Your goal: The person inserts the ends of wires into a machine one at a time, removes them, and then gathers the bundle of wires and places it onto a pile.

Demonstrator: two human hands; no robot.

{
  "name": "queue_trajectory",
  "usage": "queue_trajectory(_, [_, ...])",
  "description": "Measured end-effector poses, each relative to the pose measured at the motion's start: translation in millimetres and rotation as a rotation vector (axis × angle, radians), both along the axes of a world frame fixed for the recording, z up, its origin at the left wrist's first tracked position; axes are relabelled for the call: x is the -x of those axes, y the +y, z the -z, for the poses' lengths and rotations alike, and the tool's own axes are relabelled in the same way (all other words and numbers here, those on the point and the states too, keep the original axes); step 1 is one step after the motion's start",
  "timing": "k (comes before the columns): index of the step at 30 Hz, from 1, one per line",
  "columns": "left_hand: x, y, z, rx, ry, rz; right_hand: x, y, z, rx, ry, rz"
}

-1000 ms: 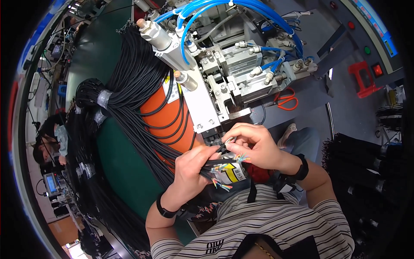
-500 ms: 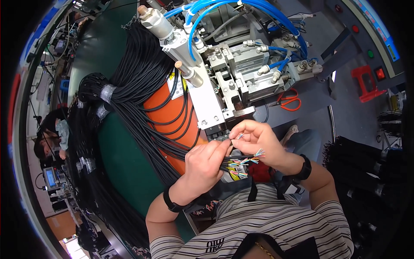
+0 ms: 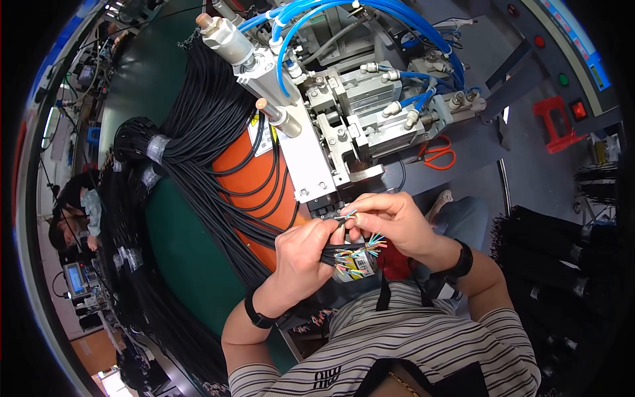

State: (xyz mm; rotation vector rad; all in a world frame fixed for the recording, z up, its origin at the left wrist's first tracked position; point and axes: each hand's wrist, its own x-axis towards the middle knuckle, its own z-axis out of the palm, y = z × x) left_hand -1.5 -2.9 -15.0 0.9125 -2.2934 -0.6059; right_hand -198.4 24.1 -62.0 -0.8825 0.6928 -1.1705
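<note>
My left hand (image 3: 303, 250) is closed around several black cables, whose stripped ends fan out to its right as thin coloured wires (image 3: 350, 257). One cable end pokes up between the two hands, its fine wires (image 3: 349, 214) pinched by the thumb and fingers of my right hand (image 3: 390, 220). Just beyond both hands stands a metal pneumatic machine (image 3: 301, 159) with a white plate and blue air hoses. The palm side of my left hand is hidden, so how the cables sit in it cannot be seen.
A thick bundle of black cables (image 3: 205, 99) drapes over an orange surface (image 3: 228, 159) and a green table (image 3: 175, 228) on the left. Red-handled scissors (image 3: 438, 153) lie right of the machine. More black cables (image 3: 542, 251) hang at far right. Another person (image 3: 83, 208) sits at far left.
The view has shifted slightly, moving the machine a little left. My fingers have moved a little at the cable end, and the coloured wires in my left hand have turned and spread somewhat.
</note>
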Motion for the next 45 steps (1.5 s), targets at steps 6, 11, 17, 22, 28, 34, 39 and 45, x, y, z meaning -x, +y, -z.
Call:
queue_trajectory(6, [1,-1,1,-0.065,0.055,0.032,9,-9,-1,-0.06,0.015,-0.108])
queue_trajectory(11, [2,8,-5,0.134,-0.123,0.038,4,-9,-12,0.465,0.691,0.145])
queue_trajectory(17, [0,8,1,0.276,-0.266,-0.029,1,-10,-15,0.825,1.126,0.331])
queue_trajectory(22, [-5,5,-2,0.151,-0.312,0.005,7,-14,-9,0.741,1.156,0.233])
queue_trajectory(28, [-3,3,-2,0.164,-0.311,0.032,5,-15,-5,0.772,1.157,0.277])
queue_trajectory(34, [2,2,-14,0.283,-0.502,0.137,4,-13,-14,0.79,1.297,0.199])
queue_trajectory(39, [6,-1,-14,0.323,-0.554,0.158,8,-16,-13,0.703,1.296,0.117])
queue_trajectory(45, [8,-4,-17,0.283,-0.53,0.119,8,-20,-4,0.693,1.14,0.275])
